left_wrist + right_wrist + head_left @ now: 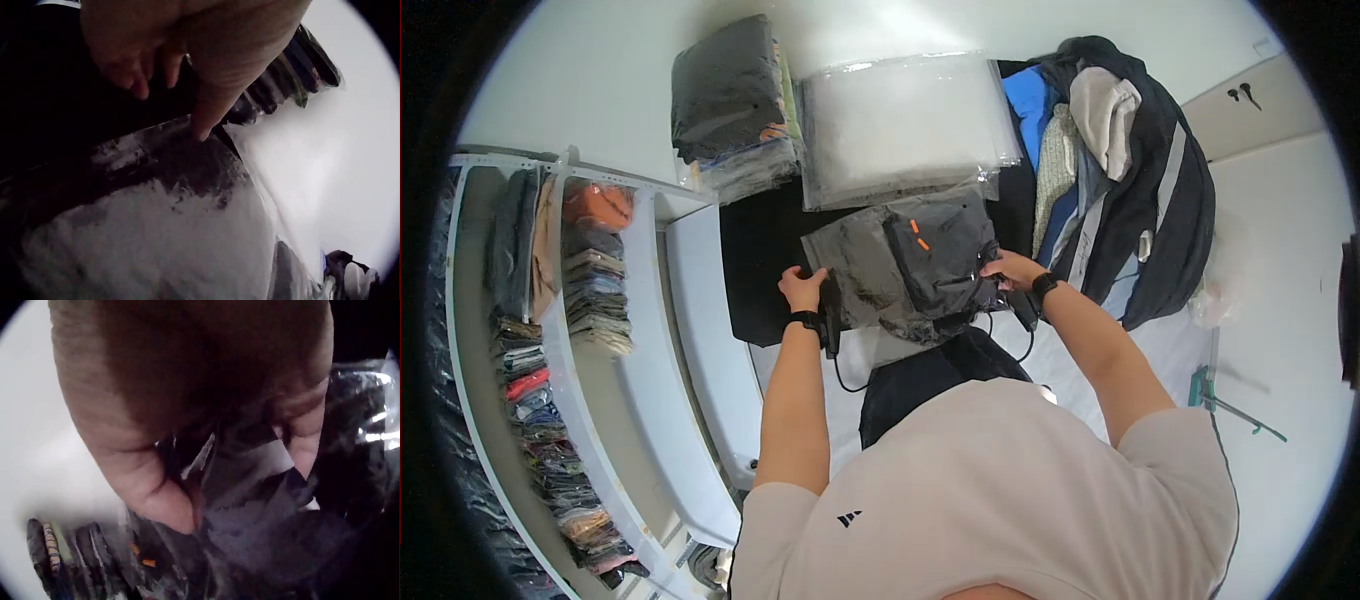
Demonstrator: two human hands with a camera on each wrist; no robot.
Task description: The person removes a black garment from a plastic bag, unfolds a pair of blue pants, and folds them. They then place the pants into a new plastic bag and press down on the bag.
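Note:
A dark folded garment (948, 270) with two small orange marks lies toward the right side of a clear plastic bag (862, 262) on the black table surface. My right hand (1012, 270) grips the right end of this bundle. In the right wrist view, thumb and fingers (165, 503) curl around bunched dark fabric (250, 494), with shiny plastic beside it. At the bag's left edge is my left hand (802, 290). Its thumb touches the plastic (187, 156) in the left wrist view, while the other fingers hang loose and apart from it.
Behind the bundle lies a stack of clear bags (910, 125). Bagged folded clothes (730, 90) are piled at the back left. A heap of loose garments (1140, 200) covers the right side. Shelves (615, 420) with packed clothes stand on the left.

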